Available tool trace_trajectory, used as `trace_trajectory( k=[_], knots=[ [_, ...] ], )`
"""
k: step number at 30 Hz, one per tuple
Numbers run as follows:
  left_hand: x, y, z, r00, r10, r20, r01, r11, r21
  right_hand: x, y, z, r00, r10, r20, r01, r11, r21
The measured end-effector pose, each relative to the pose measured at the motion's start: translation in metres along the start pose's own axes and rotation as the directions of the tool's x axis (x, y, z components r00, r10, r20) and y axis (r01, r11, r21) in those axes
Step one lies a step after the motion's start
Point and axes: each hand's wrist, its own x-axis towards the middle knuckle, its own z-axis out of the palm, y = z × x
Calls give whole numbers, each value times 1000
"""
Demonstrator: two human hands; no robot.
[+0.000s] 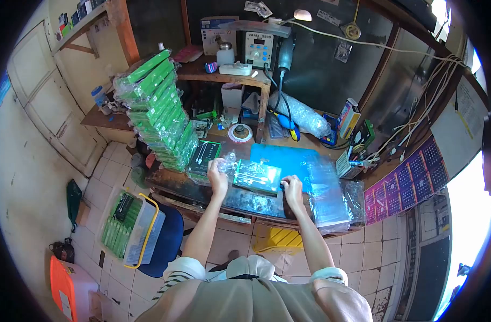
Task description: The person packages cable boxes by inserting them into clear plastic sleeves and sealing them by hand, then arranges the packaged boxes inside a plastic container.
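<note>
A green box (258, 176) with white pictures on its face lies flat on the workbench, partly in clear plastic. At its left end my left hand (217, 176) is closed on loose, crumpled clear plastic film (229, 161). My right hand (292, 189) is beside the box's right end with its fingers curled together. A small dark spot shows at those fingertips, but I cannot make out what it is. Just left of my left hand lies a black-and-green box (206, 154). Under and behind the wrapped box is a blue mat (286, 158).
A tall, leaning stack of plastic-wrapped green boxes (162, 115) stands at the left. Flat clear plastic sheets (328, 198) hang over the bench's front right edge. A hot-air station (259, 49) sits on the shelf. A clear bin (143, 228) holding green boxes stands at lower left.
</note>
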Motion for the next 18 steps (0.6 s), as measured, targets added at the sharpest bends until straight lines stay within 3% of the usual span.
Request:
trace_trajectory(
  k=[3,5,7,8,9,11,12,13,15,17,18],
  knots=[
    [8,-11,-9,997,60,-44,-60,998,2,-2,3,-6,995,80,-56,-78,996,36],
    [11,-15,-11,987,6,-158,-7,1000,-11,-4,13,-7,995,69,-67,-67,997,27],
    [18,-27,-11,978,-14,-208,1,998,-63,-3,16,-10,986,159,-43,-157,987,41],
    [23,-34,-10,960,-99,-263,56,985,-166,-2,18,-13,982,181,53,-178,982,-69],
    [28,-28,-15,933,-189,-305,105,957,-270,0,11,-14,983,176,50,-173,983,-70],
    [39,-18,-25,932,-215,-291,143,957,-251,2,-4,-12,984,72,-164,-91,990,-111],
    [46,-6,-28,904,-324,-279,125,825,-551,8,-6,-9,993,26,-114,-42,990,-133],
    [51,-1,-31,878,-421,-230,83,605,-792,12,-19,-8,989,-27,-142,20,998,-56],
    [59,11,-40,891,-392,-229,60,602,-796,20,-40,3,991,-95,-90,112,971,211],
    [64,28,-44,833,-518,-195,64,439,-896,23,-74,8,986,57,154,-124,872,473],
    [65,26,-42,838,-521,-162,66,391,-918,24,-94,8,957,86,278,-251,726,640]
  ],
)
